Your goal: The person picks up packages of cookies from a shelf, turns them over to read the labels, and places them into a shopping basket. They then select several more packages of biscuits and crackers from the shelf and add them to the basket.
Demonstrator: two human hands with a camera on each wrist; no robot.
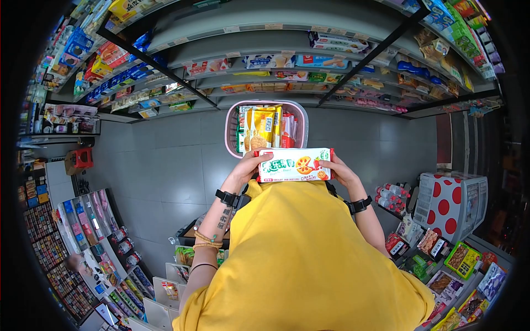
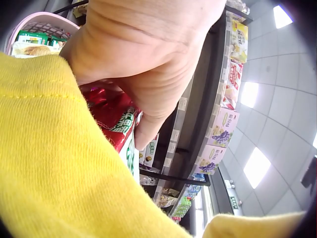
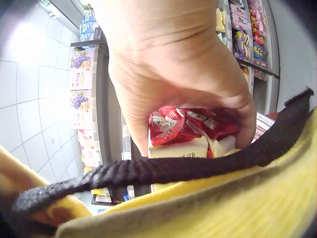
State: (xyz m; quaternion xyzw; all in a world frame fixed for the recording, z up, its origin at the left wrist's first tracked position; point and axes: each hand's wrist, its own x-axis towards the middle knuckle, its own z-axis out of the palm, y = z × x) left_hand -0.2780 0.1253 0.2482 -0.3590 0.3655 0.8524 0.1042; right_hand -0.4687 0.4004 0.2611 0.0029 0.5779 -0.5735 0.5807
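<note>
A white biscuit packet [image 1: 296,165] with red ends, green lettering and fruit pictures is held level in front of the yellow shirt. My left hand [image 1: 247,166] grips its left end, thumb across the printed face. At the other end my right hand [image 1: 343,171] holds it the same way. The left wrist view shows the packet's red wrapper [image 2: 110,110] under the left hand. In the right wrist view, fingers and thumb span the crinkled red end [image 3: 190,124]. Just beyond the packet stands a pink basket [image 1: 228,132] containing yellow biscuit packets [image 1: 260,124] and red ones.
Long shelves [image 1: 221,36] of boxed and bagged snacks run across the far side. A polka-dot cabinet [image 1: 450,207] and bottles [image 1: 391,196] stand at right. Display racks [image 1: 91,220] line the left, with grey floor tiles [image 1: 165,160] between.
</note>
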